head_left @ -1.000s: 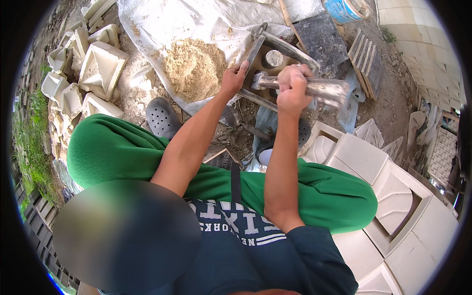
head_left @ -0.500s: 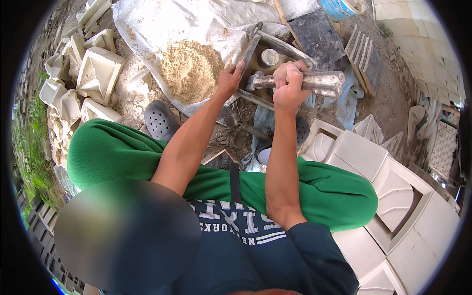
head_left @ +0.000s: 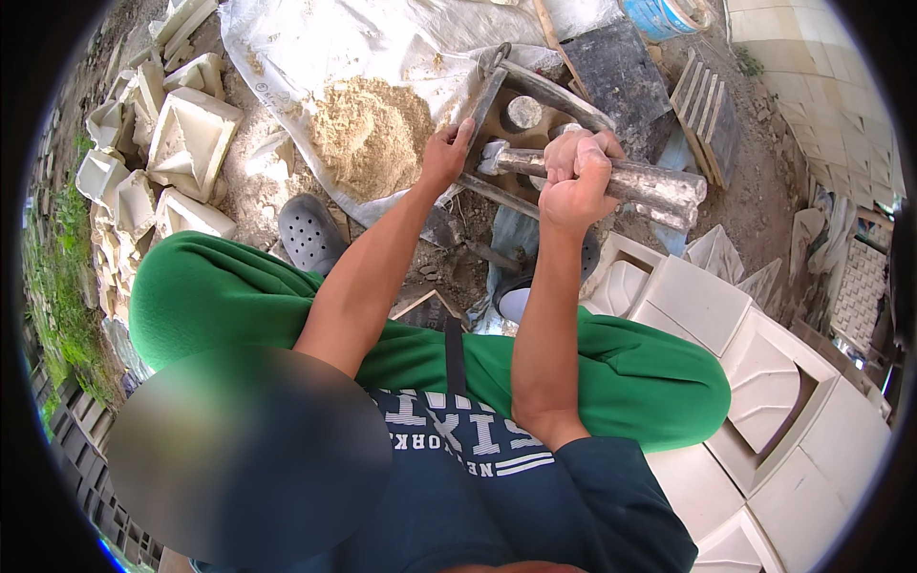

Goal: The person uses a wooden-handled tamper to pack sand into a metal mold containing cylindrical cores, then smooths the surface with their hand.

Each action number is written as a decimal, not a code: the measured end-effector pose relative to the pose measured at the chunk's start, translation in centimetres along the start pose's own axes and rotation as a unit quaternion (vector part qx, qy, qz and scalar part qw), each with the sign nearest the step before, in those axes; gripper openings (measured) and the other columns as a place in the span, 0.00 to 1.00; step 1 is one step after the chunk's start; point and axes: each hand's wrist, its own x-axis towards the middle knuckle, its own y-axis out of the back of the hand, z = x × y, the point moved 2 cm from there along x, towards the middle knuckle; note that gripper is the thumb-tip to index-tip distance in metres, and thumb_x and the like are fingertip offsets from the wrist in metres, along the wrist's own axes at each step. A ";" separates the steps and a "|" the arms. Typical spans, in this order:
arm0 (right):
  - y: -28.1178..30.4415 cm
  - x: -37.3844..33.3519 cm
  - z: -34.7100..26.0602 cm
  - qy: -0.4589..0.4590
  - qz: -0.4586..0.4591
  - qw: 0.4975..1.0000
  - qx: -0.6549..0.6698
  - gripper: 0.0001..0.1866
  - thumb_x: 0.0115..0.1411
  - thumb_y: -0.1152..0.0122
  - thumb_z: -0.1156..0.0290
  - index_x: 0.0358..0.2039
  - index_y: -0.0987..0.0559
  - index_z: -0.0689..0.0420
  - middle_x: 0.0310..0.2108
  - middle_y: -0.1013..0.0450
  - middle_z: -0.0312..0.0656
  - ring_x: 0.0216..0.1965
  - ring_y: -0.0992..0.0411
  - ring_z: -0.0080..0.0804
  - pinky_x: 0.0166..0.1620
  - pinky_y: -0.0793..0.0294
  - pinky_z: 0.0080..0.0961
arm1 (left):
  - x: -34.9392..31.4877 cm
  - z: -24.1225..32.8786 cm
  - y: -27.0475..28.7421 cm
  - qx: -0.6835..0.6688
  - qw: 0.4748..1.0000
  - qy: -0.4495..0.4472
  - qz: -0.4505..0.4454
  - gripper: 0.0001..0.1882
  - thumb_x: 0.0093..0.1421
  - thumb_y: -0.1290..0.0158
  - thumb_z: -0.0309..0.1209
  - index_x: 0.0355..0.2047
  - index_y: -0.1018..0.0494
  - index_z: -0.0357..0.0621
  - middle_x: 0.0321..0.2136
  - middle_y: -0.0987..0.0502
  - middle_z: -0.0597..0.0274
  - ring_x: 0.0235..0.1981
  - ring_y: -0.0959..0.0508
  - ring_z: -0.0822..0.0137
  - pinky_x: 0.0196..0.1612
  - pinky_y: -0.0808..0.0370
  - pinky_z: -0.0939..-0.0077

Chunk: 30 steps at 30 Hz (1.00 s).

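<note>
A square metal mold frame (head_left: 554, 94) lies on the ground in front of me, with round grey cores (head_left: 523, 113) and tan material inside. My left hand (head_left: 447, 156) is closed around the frame's left bar near its lower corner. In my right fist (head_left: 578, 177) is a thick, worn cylindrical tamper (head_left: 659, 189), tilted over the frame. Its narrow end is at the inner left side of the mold, and its thick end points right. Whether the narrow end touches the material, I cannot tell.
A sand pile (head_left: 371, 134) lies on a white sheet (head_left: 287, 57) at the left. Pale cast blocks (head_left: 196, 143) are heaped far left; more blocks (head_left: 693, 301) stand at the right. Behind the mold are a dark board (head_left: 616, 72), a slatted wooden piece (head_left: 707, 119) and a blue bucket (head_left: 659, 17).
My right hand and the tamper have shifted right and slightly toward me, and its thick end sits farther right and lower. My left hand stays on the frame.
</note>
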 end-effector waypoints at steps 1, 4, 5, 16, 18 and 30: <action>0.4 -0.1 1.1 -0.010 0.014 1.000 -0.021 0.13 0.52 0.54 0.77 0.14 0.42 0.52 0.10 0.46 0.32 0.11 0.50 0.19 0.17 0.48 0.20 | 0.1 0.3 -0.3 -0.006 1.000 -0.013 -0.001 0.28 0.63 0.52 0.52 0.37 0.22 0.33 0.18 0.29 0.66 0.23 0.32 0.76 0.28 0.34 0.74; 0.1 0.0 3.2 -0.020 0.022 0.998 -0.059 0.12 0.53 0.54 0.78 0.16 0.42 0.52 0.11 0.45 0.32 0.11 0.50 0.19 0.17 0.48 0.19 | 0.2 0.1 -0.2 0.008 1.000 0.016 -0.007 0.28 0.63 0.52 0.52 0.34 0.23 0.33 0.18 0.30 0.66 0.24 0.33 0.75 0.28 0.34 0.73; 0.1 0.3 3.1 -0.037 0.017 0.998 -0.049 0.12 0.53 0.54 0.78 0.16 0.42 0.52 0.11 0.45 0.32 0.11 0.50 0.18 0.17 0.48 0.19 | 0.2 0.1 -0.5 0.008 1.000 0.013 -0.007 0.28 0.63 0.52 0.52 0.34 0.23 0.33 0.18 0.30 0.66 0.24 0.33 0.75 0.28 0.34 0.73; 0.9 0.1 3.2 -0.075 0.032 0.996 0.020 0.11 0.56 0.50 0.76 0.19 0.37 0.54 0.14 0.42 0.29 0.15 0.47 0.15 0.19 0.48 0.18 | -0.2 0.2 0.0 0.018 1.000 0.003 0.021 0.29 0.62 0.52 0.54 0.34 0.22 0.35 0.20 0.24 0.54 0.25 0.26 0.67 0.32 0.30 0.68; 0.8 -0.2 1.3 -0.040 0.023 0.998 0.032 0.11 0.56 0.50 0.76 0.19 0.37 0.54 0.14 0.42 0.30 0.15 0.47 0.15 0.19 0.48 0.18 | -0.1 -0.4 0.0 0.026 0.999 0.035 0.012 0.29 0.62 0.52 0.54 0.35 0.22 0.35 0.22 0.23 0.53 0.26 0.25 0.66 0.34 0.29 0.69; -0.3 -0.3 -0.1 -0.018 0.001 1.000 -0.023 0.13 0.55 0.53 0.76 0.16 0.41 0.53 0.11 0.44 0.31 0.12 0.49 0.18 0.17 0.48 0.19 | 0.3 0.0 0.0 0.047 0.999 -0.006 0.026 0.30 0.62 0.53 0.55 0.33 0.22 0.35 0.22 0.23 0.52 0.25 0.25 0.63 0.33 0.30 0.67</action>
